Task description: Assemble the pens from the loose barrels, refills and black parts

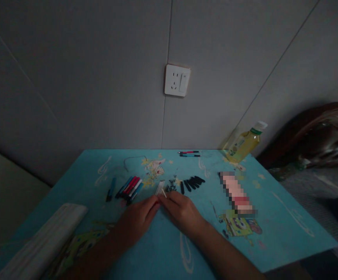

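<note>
My left hand point(139, 216) and my right hand point(185, 212) meet over the middle of the table, fingertips pinched together. A thin white stick point(164, 193) pokes up from the fingers of my right hand. Something small and reddish shows at my left fingertips; its kind is hidden. Just beyond the hands lie several slim white sticks point(160, 187) side by side. Left of them is a bundle of red, blue and white pen barrels point(131, 186), with one blue pen barrel point(111, 189) apart. To the right are small dark pieces point(171, 186) and a row of black pen caps point(193, 183).
Two pens point(189, 154) lie at the table's back edge. A bottle of yellow liquid point(243, 146) stands at the back right. A blurred-out flat pink object point(236, 190) lies on the right, a long white object point(46, 241) at front left. A wall socket point(177, 80) is above.
</note>
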A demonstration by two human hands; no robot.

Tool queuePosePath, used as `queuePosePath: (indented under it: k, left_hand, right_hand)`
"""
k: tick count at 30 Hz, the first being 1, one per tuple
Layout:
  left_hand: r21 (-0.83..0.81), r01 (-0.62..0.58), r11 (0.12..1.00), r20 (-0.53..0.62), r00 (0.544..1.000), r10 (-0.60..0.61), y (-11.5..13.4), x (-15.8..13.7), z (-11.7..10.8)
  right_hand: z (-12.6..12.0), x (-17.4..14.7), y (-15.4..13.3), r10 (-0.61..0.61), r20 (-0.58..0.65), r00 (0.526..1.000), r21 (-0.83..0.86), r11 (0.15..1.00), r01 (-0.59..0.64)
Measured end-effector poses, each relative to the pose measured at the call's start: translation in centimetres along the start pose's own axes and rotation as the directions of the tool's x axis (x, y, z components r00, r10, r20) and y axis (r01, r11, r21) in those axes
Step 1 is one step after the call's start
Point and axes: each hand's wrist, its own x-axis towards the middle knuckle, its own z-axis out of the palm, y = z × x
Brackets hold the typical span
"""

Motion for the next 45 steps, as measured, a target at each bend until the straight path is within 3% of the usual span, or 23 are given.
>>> queuePosePath:
  k: [7, 17, 23, 27, 35, 37, 40, 45]
  left_hand:
    - [0.054, 0.012, 0.998, 0.001, 1.000, -0.012, -0.2, 0.1, 0.0]
    - [0.263, 0.102, 0.959, -0.072, 0.994, -0.086, 0.3, 0.2, -1.3]
    - [0.284, 0.097, 0.954, -0.045, 0.995, -0.087, 0.5, 0.2, -1.2]
    - [0.326, 0.079, 0.942, -0.037, 0.997, -0.071, 0.4, 0.2, -1.2]
    - [0.333, 0.024, 0.943, 0.011, 1.000, -0.029, -0.6, 0.0, -0.3]
    - [0.344, 0.024, 0.938, -0.002, 1.000, -0.025, -1.1, -0.1, 0.1]
    - [0.293, -0.012, 0.956, 0.011, 1.000, 0.009, -1.9, -0.2, 0.5]
    - [0.210, -0.072, 0.975, -0.026, 0.997, 0.079, -2.7, -0.3, 1.1]
  right_hand:
    - [0.4, 0.3, 0.1, 0.063, 0.028, 0.998, 0.005, 0.998, -0.064]
    - [-0.6, 0.0, 2.5, 0.259, 0.038, 0.965, 0.289, 0.922, -0.259]
    - [-0.7, -0.5, 2.0, 0.400, 0.192, 0.896, 0.170, 0.886, -0.432]
    - [-0.6, -0.6, 1.3, 0.394, 0.278, 0.876, 0.109, 0.893, -0.436]
    - [0.1, 0.0, 1.1, 0.424, 0.284, 0.860, -0.045, 0.902, -0.430]
    - [-0.3, 0.1, 0.9, 0.425, 0.252, 0.869, 0.025, 0.895, -0.445]
    - [-0.8, 0.3, 0.2, 0.389, 0.198, 0.900, 0.285, 0.855, -0.432]
    - [-0.5, 0.5, -0.7, 0.391, 0.173, 0.904, 0.685, 0.612, -0.396]
